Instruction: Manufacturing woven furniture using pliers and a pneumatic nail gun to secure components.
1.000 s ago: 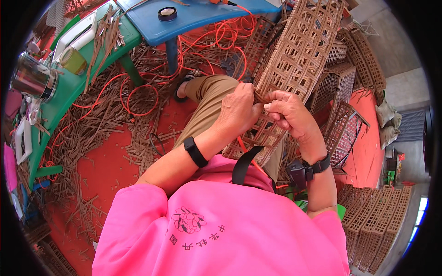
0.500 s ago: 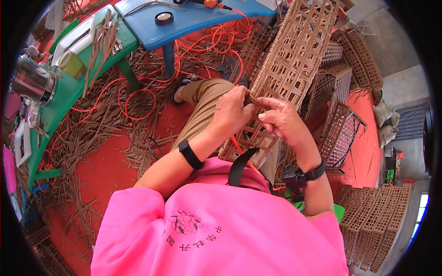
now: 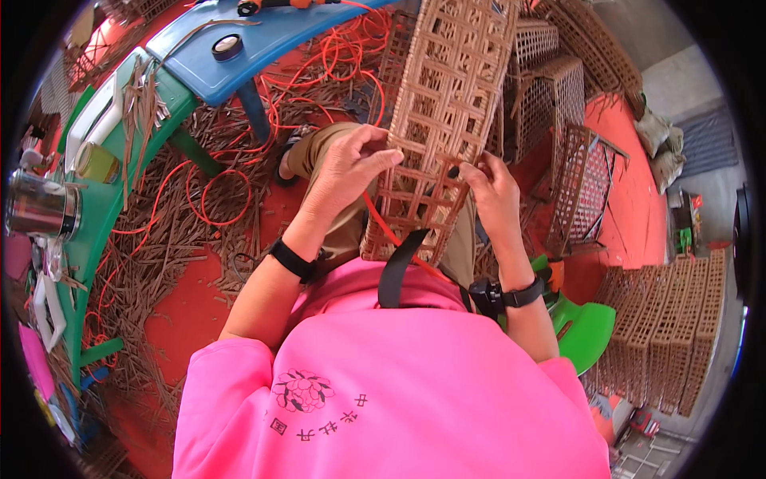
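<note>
Head view: left fingers, right fingers clamped on woven frame; pink shirt: dark characters.

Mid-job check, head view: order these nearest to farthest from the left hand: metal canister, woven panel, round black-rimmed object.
From the left hand:
1. Woven panel, immediately to its right.
2. Round black-rimmed object, up and left on the blue table.
3. Metal canister, far left.
</note>
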Motion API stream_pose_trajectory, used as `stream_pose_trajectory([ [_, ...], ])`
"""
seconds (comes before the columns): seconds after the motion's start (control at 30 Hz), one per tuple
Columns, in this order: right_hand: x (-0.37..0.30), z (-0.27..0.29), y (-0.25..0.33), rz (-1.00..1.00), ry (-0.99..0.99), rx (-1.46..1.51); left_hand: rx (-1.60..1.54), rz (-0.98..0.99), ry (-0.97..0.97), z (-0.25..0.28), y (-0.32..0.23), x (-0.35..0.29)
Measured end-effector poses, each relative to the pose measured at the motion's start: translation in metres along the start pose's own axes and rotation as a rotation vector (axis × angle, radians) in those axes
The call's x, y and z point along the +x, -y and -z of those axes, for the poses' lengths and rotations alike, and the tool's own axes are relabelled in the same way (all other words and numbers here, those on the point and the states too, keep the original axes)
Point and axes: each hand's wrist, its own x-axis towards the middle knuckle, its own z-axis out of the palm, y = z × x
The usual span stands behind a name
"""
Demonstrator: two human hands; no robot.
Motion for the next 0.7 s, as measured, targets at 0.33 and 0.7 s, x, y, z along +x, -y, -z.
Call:
stream_pose_trajectory([
  [0.33,-0.017,-0.013,-0.021,0.039,0.100,-0.084,0.608,-0.049,0.050,-0.009,-0.027,-0.038],
  [0.7,0.033,-0.019,-0.024,0.190,-0.032,-0.173,0.685,-0.024,0.073,0.002,-0.030,0.028],
])
